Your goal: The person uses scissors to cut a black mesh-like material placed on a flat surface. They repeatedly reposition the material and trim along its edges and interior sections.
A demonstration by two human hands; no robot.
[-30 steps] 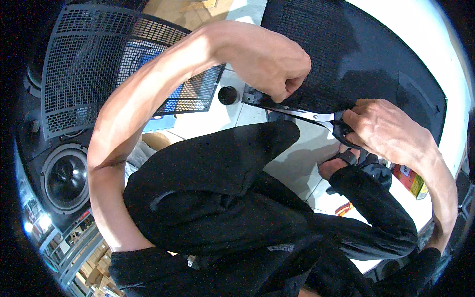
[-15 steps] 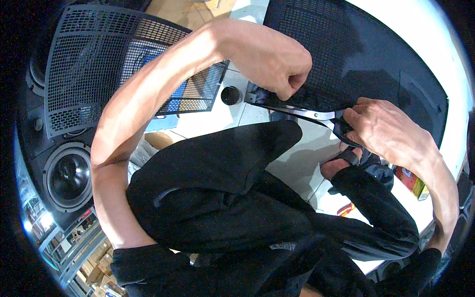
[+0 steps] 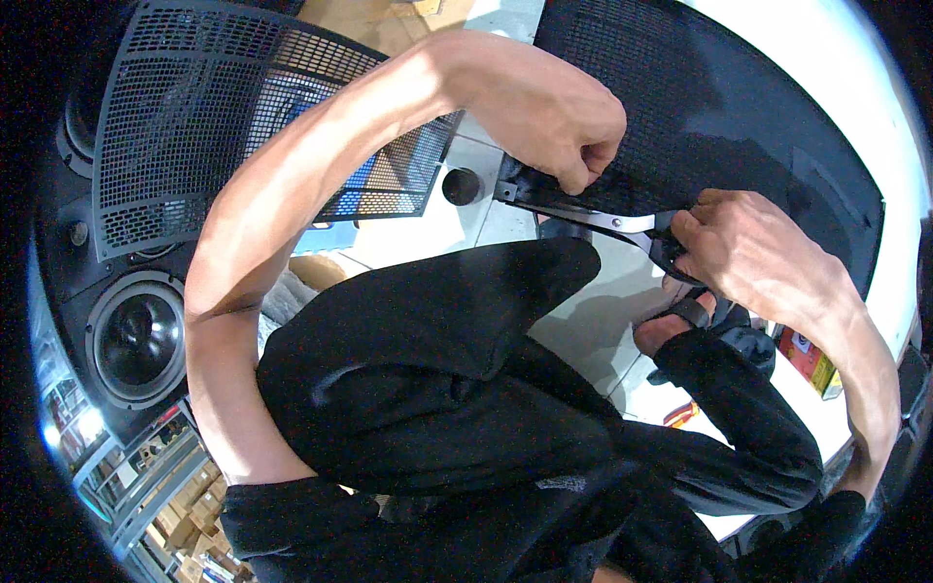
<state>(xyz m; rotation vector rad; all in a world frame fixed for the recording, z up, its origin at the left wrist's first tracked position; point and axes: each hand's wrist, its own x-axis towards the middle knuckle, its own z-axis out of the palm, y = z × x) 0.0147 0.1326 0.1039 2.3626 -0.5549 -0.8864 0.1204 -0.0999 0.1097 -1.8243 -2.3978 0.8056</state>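
My right hand is closed round the dark handles of a pair of scissors. Their silver blades point left along the near edge of a black mesh panel, which appears covered with thin black cloth. My left hand pinches black cloth at the panel's near left corner, just above the blades. The blade tips are hard to make out against the dark edge.
A bare perforated speaker grille leans at the left over a speaker cabinet with a round driver. My black-clothed leg lies below the scissors. A red and yellow box sits at right; shelves with cartons stand lower left.
The scissors' handles and blades have drawn closer together in my right hand. My left hand keeps its pinch on the cloth. The whole view has shifted slightly.
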